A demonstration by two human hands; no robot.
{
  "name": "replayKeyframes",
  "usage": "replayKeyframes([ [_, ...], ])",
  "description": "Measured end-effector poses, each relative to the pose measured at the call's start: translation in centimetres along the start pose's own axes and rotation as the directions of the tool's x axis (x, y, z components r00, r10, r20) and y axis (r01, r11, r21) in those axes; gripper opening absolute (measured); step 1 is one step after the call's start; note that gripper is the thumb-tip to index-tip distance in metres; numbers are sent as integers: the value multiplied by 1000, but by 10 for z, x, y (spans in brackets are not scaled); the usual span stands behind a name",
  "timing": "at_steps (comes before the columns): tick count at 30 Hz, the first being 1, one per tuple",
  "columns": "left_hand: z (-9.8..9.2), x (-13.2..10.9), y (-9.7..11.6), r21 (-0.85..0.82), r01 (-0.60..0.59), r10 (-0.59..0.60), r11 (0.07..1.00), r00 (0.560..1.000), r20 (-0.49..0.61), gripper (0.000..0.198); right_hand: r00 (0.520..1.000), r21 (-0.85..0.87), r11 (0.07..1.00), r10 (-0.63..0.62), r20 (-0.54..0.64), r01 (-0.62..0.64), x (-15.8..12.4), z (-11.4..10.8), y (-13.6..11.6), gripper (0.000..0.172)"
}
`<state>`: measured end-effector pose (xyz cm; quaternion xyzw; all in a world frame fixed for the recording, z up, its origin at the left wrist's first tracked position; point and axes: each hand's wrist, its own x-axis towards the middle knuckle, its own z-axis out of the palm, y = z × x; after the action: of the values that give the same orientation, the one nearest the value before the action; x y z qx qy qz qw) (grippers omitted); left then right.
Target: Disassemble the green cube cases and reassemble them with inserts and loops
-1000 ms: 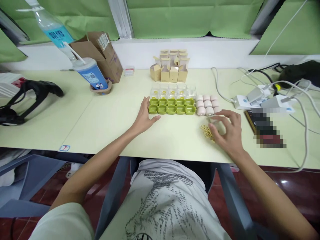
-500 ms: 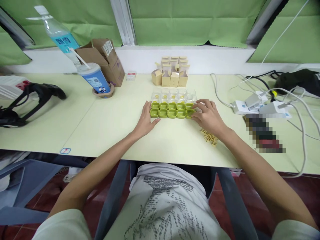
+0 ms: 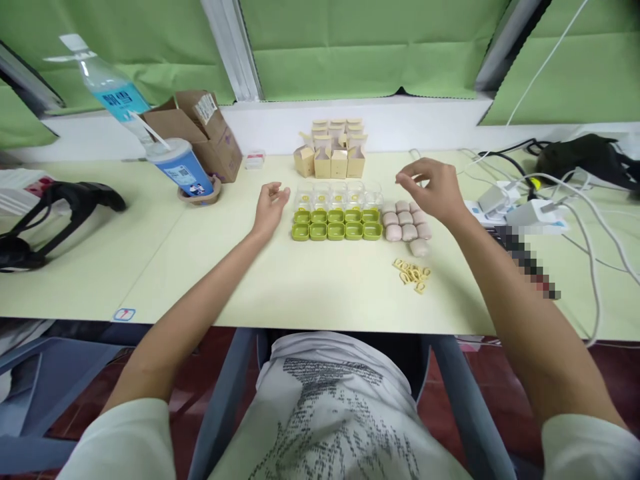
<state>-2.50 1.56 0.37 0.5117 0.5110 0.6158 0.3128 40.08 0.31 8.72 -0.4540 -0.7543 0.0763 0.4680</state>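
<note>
Two rows of green square cases (image 3: 336, 225) with clear lids (image 3: 339, 197) sit mid-table. Pink rounded pieces (image 3: 406, 223) lie just right of them, and a small heap of yellow rings (image 3: 413, 273) lies nearer me. My left hand (image 3: 270, 208) hovers at the left end of the green cases, fingers loosely curled, holding nothing. My right hand (image 3: 434, 188) is raised above the pink pieces, fingers bent and apart, with nothing in it.
Small tan cartons (image 3: 332, 151) stand behind the cases. At the back left are a blue cup (image 3: 181, 167), a water bottle (image 3: 111, 88) and a cardboard box (image 3: 200, 128). A black tool (image 3: 60, 208) lies far left. White chargers and cables (image 3: 520, 207) crowd the right.
My right hand went from the yellow rings to the green cases, then lifted above the pink pieces. My left hand lifted off the left end of the cases.
</note>
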Motion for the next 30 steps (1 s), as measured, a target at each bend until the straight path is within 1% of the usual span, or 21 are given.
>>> replayKeyframes([
  [1,2,9,-2,-53,48,-49,997,999,-18,53,995,96,992,82,-56,-76,6,4,10,32],
  [2,3,16,-4,-104,88,-92,991,995,-34,48,978,201,968,176,-108,-152,9,7,21,33],
  [4,4,20,-8,-187,129,-140,974,989,-49,39,916,385,884,356,-184,-266,7,12,41,33],
  [5,3,19,-9,-213,131,-144,968,988,-48,35,884,437,849,418,-209,-298,3,13,50,32],
  [7,0,14,-9,-221,115,-125,968,992,-31,28,831,468,821,486,-271,-327,-6,13,64,28],
  [9,-1,8,-6,-172,107,-111,979,994,-15,26,805,455,820,510,-304,-348,-15,14,72,26],
  [12,0,3,1,-73,117,-118,990,993,-19,26,814,409,833,505,-287,-372,-24,16,73,25],
  [14,2,1,5,-45,119,-120,992,992,-23,25,816,394,837,504,-283,-380,-28,17,68,25],
  [19,4,-1,9,-50,116,-118,992,993,-27,26,752,381,839,528,-395,-389,-32,16,64,16],
  [22,4,-1,8,-53,120,-121,991,992,-27,26,733,363,841,532,-424,-401,-32,14,67,16],
  [26,3,0,8,-48,124,-125,991,992,-28,25,732,349,841,535,-422,-414,-31,12,66,18],
  [30,4,0,8,-37,126,-127,991,992,-28,27,741,338,850,520,-425,-403,-32,11,66,16],
])
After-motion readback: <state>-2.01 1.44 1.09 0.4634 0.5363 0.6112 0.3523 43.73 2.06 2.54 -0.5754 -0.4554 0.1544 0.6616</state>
